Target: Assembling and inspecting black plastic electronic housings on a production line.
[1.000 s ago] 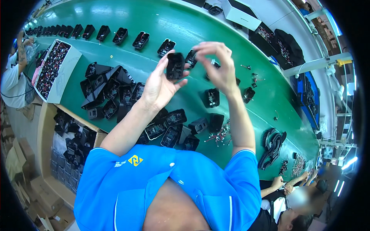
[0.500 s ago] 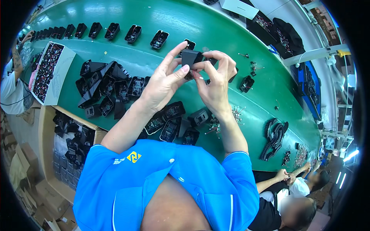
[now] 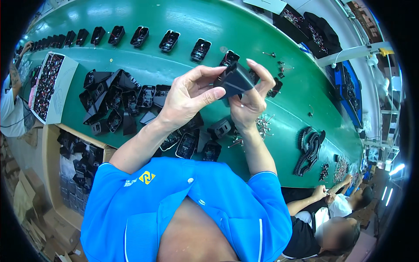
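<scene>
Above the green table (image 3: 301,111), a black plastic housing (image 3: 236,82) is held between both hands. My left hand (image 3: 185,92) grips its left side, with the thumb on the near face and fingers behind. My right hand (image 3: 252,102) closes around its right side from below, the index finger raised along the edge. The housing is tilted, and its inside is mostly hidden from me. Just behind it lies an open black housing (image 3: 229,58) with parts inside. Under my forearms are more loose housings, one of them a black shell (image 3: 220,128).
A row of open black housings (image 3: 169,40) runs along the far side. A pile of housings (image 3: 115,98) lies left, beside a white box of small wired parts (image 3: 51,87). A cardboard box (image 3: 54,174) stands near left. Wired pieces (image 3: 262,126) and black coiled strips (image 3: 309,150) lie right. Co-workers sit at both ends.
The housing has been turned and tilted in my hands, showing a longer side. The red wire seen at my right fingers is out of sight. My view has shifted slightly.
</scene>
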The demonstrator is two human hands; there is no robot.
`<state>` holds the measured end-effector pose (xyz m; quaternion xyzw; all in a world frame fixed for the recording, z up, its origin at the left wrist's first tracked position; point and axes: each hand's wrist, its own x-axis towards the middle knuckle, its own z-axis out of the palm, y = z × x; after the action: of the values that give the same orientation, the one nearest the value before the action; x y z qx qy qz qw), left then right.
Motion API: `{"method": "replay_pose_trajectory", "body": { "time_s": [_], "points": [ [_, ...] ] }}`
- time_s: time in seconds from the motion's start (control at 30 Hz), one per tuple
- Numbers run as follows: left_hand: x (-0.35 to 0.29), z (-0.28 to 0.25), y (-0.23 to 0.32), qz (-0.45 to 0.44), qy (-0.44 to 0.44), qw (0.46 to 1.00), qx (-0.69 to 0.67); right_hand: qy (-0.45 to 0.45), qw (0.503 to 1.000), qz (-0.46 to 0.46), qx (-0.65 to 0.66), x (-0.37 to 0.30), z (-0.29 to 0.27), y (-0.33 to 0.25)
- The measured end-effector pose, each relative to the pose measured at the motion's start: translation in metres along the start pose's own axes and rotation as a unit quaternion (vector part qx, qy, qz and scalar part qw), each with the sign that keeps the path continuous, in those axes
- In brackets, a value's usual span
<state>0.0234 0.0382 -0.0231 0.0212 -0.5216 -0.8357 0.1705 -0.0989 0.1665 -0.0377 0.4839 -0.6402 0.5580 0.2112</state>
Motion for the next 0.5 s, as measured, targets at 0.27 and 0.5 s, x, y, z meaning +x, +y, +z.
{"method": "replay_pose_trajectory", "body": {
  "time_s": [0.27, 0.5],
  "points": [
    [0.019, 0.012, -0.023, -0.096, 0.046, 0.990, -0.093, -0.133, 0.986, 0.036, -0.090, -0.001, -0.027, 0.002],
    [0.047, 0.018, -0.047, 0.086, -0.092, 0.931, 0.342, -0.212, 0.883, 0.114, -0.403, -0.001, -0.170, 0.092]
  ]
}}
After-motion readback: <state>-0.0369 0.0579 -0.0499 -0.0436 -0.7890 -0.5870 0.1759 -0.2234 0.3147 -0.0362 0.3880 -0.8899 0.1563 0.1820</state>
